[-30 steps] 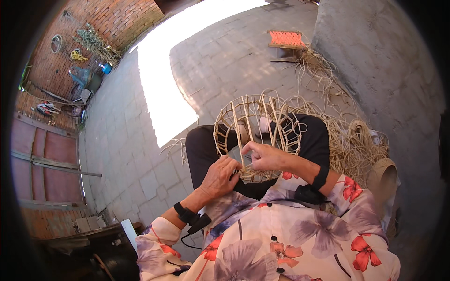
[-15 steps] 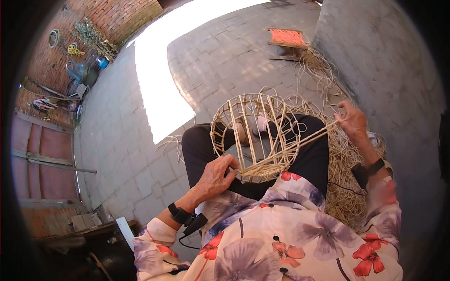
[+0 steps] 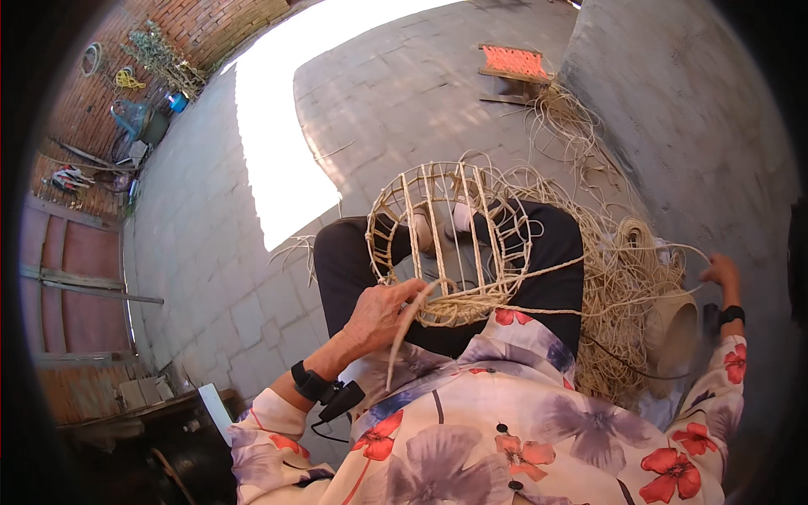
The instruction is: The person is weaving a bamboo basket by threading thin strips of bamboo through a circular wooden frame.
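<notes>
While round, open-frame basket of twisted tan cord (image 3: 463,309) rests across person's black-trousered legs (image 3: 555,295), left hand (image 3: 380,316) touches its near-left edge; cannot tell whether fingers grip. Right hand (image 3: 721,271), stretched far out, has fingers closed on thin tan strand (image 3: 549,270) leading from basket. Tangled tan cord heap (image 3: 623,341) just beside right leg.

The left fingers (image 3: 411,291) are at the near rim of a round basket (image 3: 459,315). The right fingers (image 3: 715,268), well apart, hold pale cord (image 3: 551,271); beside them lies a cord heap (image 3: 619,341).
</notes>
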The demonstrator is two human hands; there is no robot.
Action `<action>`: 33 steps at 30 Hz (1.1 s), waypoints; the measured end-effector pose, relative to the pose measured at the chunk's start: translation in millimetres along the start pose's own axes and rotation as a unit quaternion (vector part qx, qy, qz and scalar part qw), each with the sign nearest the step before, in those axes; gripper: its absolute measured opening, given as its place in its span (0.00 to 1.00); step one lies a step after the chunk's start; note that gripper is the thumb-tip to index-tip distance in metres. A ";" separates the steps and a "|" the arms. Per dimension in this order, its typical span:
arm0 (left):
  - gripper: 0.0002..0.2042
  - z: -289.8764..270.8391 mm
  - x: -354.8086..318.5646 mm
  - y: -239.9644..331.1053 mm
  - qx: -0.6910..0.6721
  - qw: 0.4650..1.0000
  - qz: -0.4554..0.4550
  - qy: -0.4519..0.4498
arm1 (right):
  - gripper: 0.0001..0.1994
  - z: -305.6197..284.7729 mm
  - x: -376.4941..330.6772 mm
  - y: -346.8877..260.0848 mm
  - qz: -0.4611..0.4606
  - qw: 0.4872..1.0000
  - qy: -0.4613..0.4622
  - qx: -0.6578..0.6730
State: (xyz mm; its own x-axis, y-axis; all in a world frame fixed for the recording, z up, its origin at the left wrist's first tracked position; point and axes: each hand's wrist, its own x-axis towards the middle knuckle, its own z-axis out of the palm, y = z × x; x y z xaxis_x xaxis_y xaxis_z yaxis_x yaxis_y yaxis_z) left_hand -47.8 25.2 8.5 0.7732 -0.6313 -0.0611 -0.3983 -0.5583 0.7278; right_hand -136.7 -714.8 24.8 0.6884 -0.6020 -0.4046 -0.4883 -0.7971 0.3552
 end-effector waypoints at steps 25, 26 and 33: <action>0.12 4.1 14.5 -16.9 -0.315 0.912 -0.236 -0.111 | 0.08 62.8 10.9 105.4 0.114 0.936 0.335 -0.001; 0.12 2.7 10.6 -16.1 -0.327 0.905 -0.252 -0.107 | 0.09 62.9 10.7 71.6 0.021 0.956 0.289 0.033; 0.15 9.0 4.0 -24.1 -0.360 0.895 -0.241 -0.108 | 0.15 -39.0 -205.1 -305.9 -0.345 0.709 -0.399 0.468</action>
State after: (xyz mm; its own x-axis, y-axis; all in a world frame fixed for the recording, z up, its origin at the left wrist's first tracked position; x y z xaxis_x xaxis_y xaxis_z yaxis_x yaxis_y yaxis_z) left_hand -39.5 31.3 -15.4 0.6253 -0.5425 -0.5609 0.4381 -0.3508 0.8277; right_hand -107.6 -345.6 32.0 0.5962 0.4102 -0.6901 -0.5818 -0.3716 -0.7235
